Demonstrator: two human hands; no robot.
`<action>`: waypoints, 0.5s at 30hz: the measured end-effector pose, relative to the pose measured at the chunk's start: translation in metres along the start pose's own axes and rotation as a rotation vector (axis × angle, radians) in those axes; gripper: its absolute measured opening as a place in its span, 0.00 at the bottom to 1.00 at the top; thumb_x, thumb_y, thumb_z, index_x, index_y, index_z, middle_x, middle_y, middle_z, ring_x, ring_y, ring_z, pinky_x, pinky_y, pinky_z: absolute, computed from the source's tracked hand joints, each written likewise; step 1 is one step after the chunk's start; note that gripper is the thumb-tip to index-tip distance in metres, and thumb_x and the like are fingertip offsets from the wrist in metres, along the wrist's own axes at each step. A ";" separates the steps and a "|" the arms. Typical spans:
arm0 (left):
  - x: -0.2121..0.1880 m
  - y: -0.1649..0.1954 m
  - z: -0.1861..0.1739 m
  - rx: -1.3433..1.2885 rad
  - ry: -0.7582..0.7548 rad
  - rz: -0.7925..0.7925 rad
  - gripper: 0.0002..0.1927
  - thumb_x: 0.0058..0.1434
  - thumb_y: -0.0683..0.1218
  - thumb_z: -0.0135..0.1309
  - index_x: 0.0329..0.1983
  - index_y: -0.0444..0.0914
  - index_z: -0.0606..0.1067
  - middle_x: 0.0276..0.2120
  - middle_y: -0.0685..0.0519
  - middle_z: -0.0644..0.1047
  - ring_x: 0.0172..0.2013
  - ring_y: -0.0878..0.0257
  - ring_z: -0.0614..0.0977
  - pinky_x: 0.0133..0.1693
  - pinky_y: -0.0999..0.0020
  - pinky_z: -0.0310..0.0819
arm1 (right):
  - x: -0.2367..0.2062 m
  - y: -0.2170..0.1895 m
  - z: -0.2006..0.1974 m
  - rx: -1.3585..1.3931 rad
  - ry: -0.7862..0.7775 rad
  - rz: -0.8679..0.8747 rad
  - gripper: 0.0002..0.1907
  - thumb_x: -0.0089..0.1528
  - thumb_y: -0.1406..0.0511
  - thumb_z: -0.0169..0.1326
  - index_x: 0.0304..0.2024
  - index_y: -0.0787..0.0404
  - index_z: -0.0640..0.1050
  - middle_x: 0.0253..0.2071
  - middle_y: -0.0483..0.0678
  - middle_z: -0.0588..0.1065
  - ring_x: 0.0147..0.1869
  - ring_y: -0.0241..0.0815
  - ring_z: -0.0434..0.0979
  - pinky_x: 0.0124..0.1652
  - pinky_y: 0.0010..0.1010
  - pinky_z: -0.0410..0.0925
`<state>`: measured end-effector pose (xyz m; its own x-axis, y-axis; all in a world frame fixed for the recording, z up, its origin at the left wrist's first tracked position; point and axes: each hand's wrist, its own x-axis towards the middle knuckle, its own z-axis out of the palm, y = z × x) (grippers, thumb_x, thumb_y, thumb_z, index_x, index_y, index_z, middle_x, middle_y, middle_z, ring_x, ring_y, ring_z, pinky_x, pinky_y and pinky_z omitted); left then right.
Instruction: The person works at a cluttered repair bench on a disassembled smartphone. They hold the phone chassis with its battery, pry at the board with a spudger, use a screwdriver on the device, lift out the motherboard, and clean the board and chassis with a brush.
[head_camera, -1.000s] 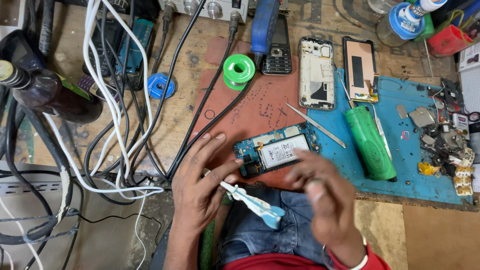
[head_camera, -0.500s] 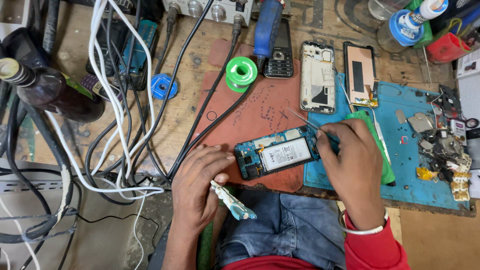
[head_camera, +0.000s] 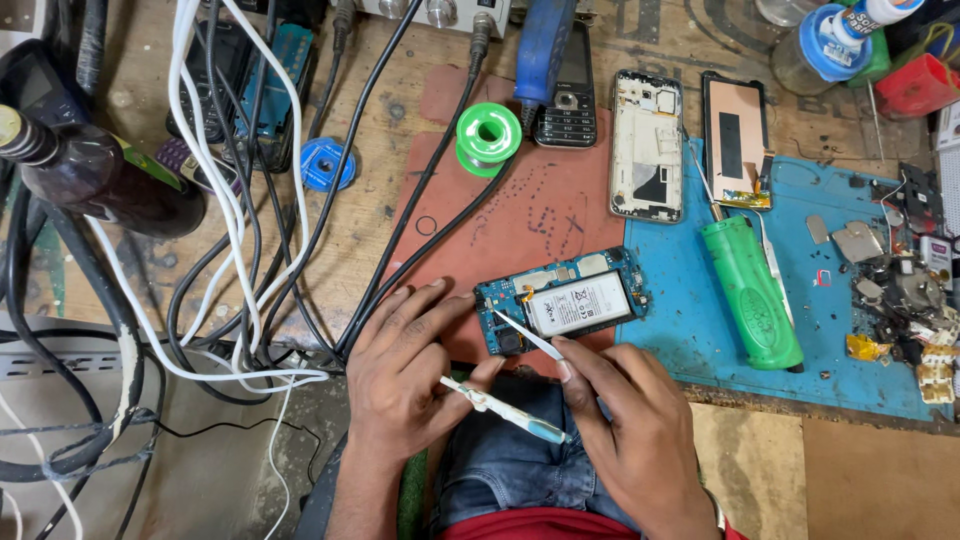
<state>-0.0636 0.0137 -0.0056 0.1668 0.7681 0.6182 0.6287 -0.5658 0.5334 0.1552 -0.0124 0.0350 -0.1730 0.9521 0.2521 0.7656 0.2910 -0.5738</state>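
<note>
Opened phone (head_camera: 562, 300) lies on the worktop (head_camera: 400, 190) just beyond both hands; left hand (head_camera: 405, 385) steadies its edge and pinches a white tool (head_camera: 505, 411), right hand (head_camera: 630, 430) grips tweezers (head_camera: 528, 335) touching the board.

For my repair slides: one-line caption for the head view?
Right hand applies tweezers to opened phone; left hand steadies it, holding a tool.

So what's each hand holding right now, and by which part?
The right hand pinches metal tweezers at their rear end, tips on the opened phone. The left hand holds a white-and-blue tool near its white end.
</note>
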 end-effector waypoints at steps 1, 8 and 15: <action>0.000 0.000 0.000 0.002 -0.002 0.001 0.24 0.52 0.49 0.70 0.19 0.38 0.65 0.51 0.44 0.81 0.58 0.45 0.80 0.59 0.47 0.71 | 0.000 -0.001 0.001 -0.012 0.001 -0.011 0.16 0.60 0.68 0.60 0.51 0.60 0.81 0.33 0.49 0.73 0.35 0.48 0.74 0.34 0.39 0.67; -0.003 -0.002 0.000 0.015 -0.031 -0.014 0.24 0.52 0.50 0.70 0.18 0.38 0.66 0.51 0.45 0.82 0.58 0.47 0.80 0.60 0.48 0.70 | 0.000 -0.007 0.002 -0.087 -0.014 0.024 0.16 0.59 0.66 0.60 0.51 0.58 0.82 0.30 0.49 0.72 0.32 0.46 0.75 0.32 0.39 0.67; -0.002 -0.003 0.000 0.000 -0.045 -0.014 0.24 0.52 0.50 0.70 0.17 0.39 0.66 0.51 0.46 0.81 0.58 0.47 0.80 0.60 0.48 0.69 | 0.001 -0.010 0.004 0.077 -0.046 0.133 0.14 0.63 0.65 0.58 0.51 0.60 0.82 0.33 0.48 0.76 0.30 0.46 0.78 0.30 0.35 0.69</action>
<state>-0.0659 0.0138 -0.0079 0.1922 0.7888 0.5838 0.6316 -0.5548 0.5416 0.1446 -0.0135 0.0378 -0.1027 0.9855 0.1354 0.7342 0.1669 -0.6580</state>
